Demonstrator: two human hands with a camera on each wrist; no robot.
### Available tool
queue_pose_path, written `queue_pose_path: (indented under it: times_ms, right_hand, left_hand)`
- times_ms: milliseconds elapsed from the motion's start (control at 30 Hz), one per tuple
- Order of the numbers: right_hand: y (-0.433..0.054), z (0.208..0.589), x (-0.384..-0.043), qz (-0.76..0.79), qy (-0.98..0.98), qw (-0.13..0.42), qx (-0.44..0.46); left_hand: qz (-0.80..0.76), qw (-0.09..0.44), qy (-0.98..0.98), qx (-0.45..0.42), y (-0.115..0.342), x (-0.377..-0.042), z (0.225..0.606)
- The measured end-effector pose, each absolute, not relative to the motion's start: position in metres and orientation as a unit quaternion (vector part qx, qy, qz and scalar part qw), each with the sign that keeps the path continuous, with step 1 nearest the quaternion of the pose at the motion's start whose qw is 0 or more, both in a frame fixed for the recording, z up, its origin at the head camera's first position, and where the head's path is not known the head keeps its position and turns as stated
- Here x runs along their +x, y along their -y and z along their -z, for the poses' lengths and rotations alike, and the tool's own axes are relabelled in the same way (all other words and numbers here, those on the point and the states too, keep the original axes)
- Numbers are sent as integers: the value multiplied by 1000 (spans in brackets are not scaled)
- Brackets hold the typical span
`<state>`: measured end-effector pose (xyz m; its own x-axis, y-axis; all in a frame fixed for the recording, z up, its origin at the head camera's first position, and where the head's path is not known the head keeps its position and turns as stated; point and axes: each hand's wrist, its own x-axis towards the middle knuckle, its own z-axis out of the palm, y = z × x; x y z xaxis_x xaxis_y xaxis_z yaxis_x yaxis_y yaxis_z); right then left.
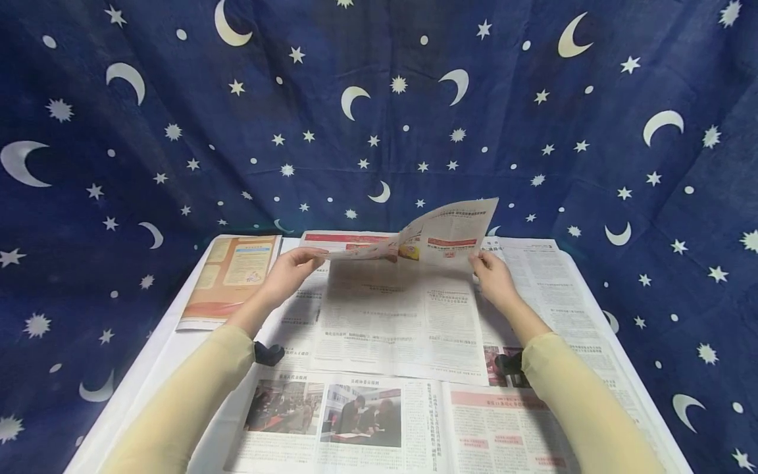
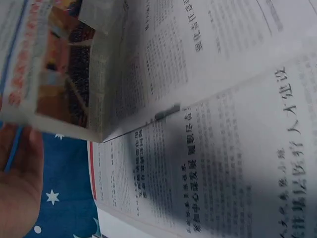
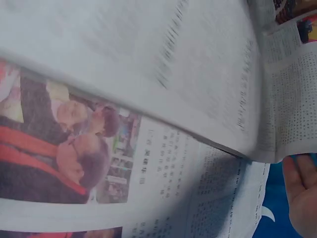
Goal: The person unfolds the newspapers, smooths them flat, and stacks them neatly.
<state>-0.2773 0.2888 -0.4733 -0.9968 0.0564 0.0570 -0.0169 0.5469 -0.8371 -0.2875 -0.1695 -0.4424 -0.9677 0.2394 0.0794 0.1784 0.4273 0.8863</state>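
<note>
A newspaper sheet [image 1: 403, 322] is stretched between both hands over the middle of the table. Its far part bends upward, with the right corner standing highest and the left side drooping lower. At the sheet's left edge, the left hand [image 1: 294, 271] pinches the paper between thumb and fingers. The right hand [image 1: 496, 280] pinches the opposite edge, below the raised corner. In the left wrist view the left hand [image 2: 20, 183] shows partly, behind the lifted paper. The right hand [image 3: 303, 196] appears at the right wrist view's edge, its fingertips partly hidden by the paper.
Other newspapers [image 1: 361, 454] with photos and red headings lie spread beneath and around the held sheet. An orange-brown printed paper [image 1: 237, 276] rests at the back left of the white table [image 1: 160, 388]. Behind hangs a dark blue curtain [image 1: 379, 151] with moons and stars.
</note>
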Motion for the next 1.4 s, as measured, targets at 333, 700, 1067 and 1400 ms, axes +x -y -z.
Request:
queue_pose_path:
  times_ms: [333,700,1067,1400]
  right_hand:
    - [-291,454,-272,-471,878,77,-37]
    - [-311,442,-263,-466,883,40,-45]
    - [-321,449,-264,-447,892,36,-55]
    - [-324,466,-266,-442,893,11,-90]
  left_hand:
    - [-522,25,-848,90,158,-303,439]
    - [-543,39,-835,84,142,-307,430]
    - [-556,65,-824,85,128,-315,438]
    - [-460,189,-867,33,119,-298,478]
